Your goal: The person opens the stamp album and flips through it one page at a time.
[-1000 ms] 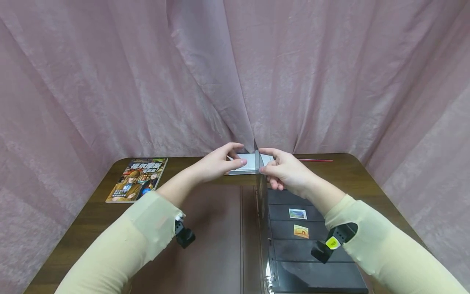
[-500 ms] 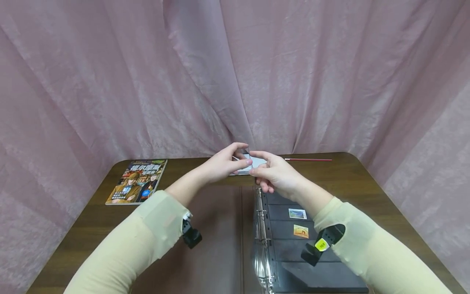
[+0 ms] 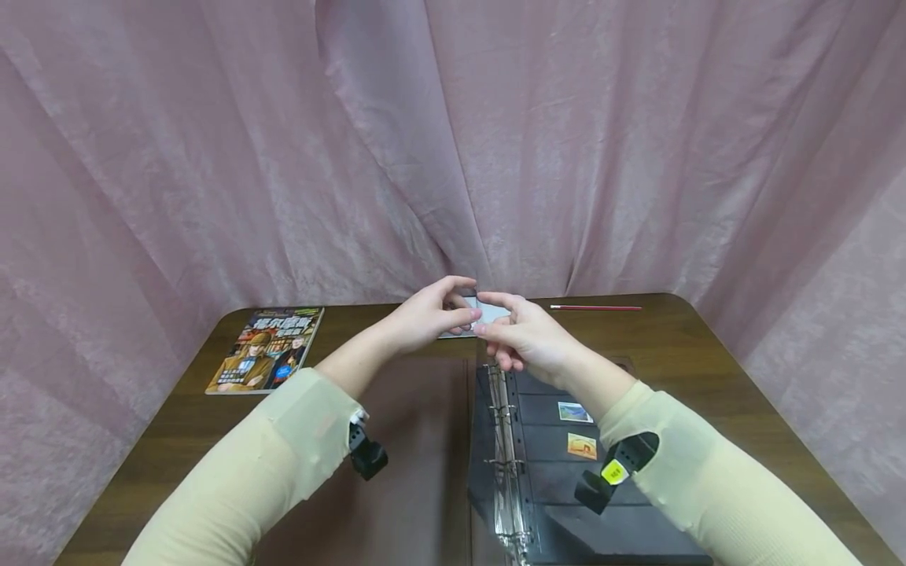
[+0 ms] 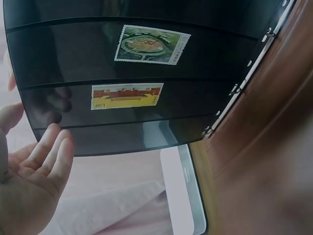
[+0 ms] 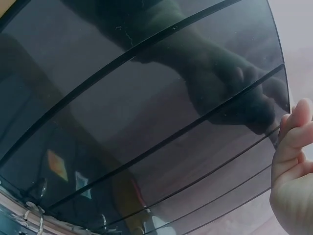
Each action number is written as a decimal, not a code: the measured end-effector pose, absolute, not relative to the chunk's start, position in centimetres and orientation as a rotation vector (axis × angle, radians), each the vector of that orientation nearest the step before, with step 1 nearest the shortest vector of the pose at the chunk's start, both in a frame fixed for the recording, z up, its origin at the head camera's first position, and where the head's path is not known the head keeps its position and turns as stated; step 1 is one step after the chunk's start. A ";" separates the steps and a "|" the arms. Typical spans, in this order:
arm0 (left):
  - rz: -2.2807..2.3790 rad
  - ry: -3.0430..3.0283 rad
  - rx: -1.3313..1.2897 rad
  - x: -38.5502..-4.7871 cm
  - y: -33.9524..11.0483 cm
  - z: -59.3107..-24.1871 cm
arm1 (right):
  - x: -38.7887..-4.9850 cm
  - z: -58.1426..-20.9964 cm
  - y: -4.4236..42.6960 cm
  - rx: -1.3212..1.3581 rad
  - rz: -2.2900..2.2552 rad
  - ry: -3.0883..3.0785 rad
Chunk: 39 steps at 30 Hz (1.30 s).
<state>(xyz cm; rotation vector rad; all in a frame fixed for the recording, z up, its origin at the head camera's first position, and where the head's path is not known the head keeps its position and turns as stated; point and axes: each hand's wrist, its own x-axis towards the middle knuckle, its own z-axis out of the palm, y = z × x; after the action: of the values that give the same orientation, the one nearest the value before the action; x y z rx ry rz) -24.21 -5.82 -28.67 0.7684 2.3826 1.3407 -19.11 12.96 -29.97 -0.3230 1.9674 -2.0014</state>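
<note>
A black stamp-album page [image 4: 195,98] stands nearly upright, with its outer edge between my two hands. My right hand [image 3: 531,334] holds this edge with thumb and index finger; in the right wrist view its curled fingers [image 5: 293,142] cover part of the page's edge. On the other side, my left hand [image 3: 428,314] has thumb and index fingertip at the edge, its remaining fingers fairly straight and apart from the page. Two stamps, a green one [image 4: 146,44] and a yellow-red one [image 4: 127,95], sit in the strips facing my left hand. The exact finger contact is partly hidden.
The open album's brown cover [image 3: 403,472] lies left of the metal rings [image 3: 506,464]. Another black page [image 3: 566,475] with two stamps lies on the right. A comic book [image 3: 265,350], a white-topped flat object [image 3: 491,310] and a red stick [image 3: 598,307] lie farther back.
My right hand has moved left with the page's edge, closing the gap to my left hand. The lower part of the page now leans left, and the rings show.
</note>
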 end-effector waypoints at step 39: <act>1.413 2.339 0.762 -24.4 -9.2 -29.9 | -20.1 -36.2 22.5 -0.277 -1.451 2.562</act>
<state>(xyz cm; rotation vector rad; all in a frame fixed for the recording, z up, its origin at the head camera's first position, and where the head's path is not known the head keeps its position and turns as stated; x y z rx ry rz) -24.37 -9.16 -29.95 0.7623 2.3387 1.4127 -20.11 22.52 -36.24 -0.2769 2.5619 -1.4514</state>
